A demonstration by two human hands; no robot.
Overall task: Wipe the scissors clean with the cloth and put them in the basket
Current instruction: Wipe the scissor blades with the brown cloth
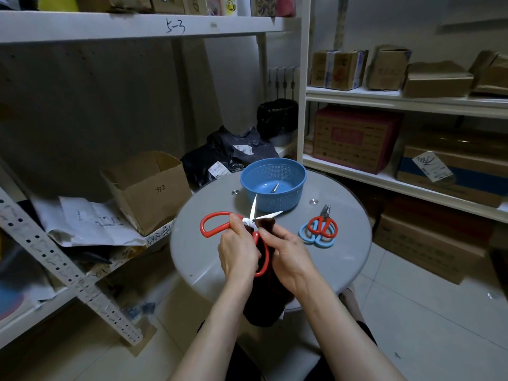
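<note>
Standing by the round grey surface point(343, 259), I see a person holding a large pair of red-handled steel scissors point(253, 211) above its middle, blades spread wide and pointing away towards the blue perforated plastic basket point(286, 200) at the far edge. The left hand point(237, 250) grips the scissors by the handle just below the pivot, fingers curled round it. The right hand point(288, 254) pinches a dark brown cloth point(265, 303) against the blade that points to the right, close to the pivot; the rest of the cloth hangs down between the forearms. A small metal piece point(275, 187) lies inside the basket, too small to make out. To the right on the surface, a smaller red-handled pair of scissors point(322, 220) lies on top of a blue-handled pair point(324, 245). An open cardboard box point(148, 188) sits on the low shelf to the left.
</note>
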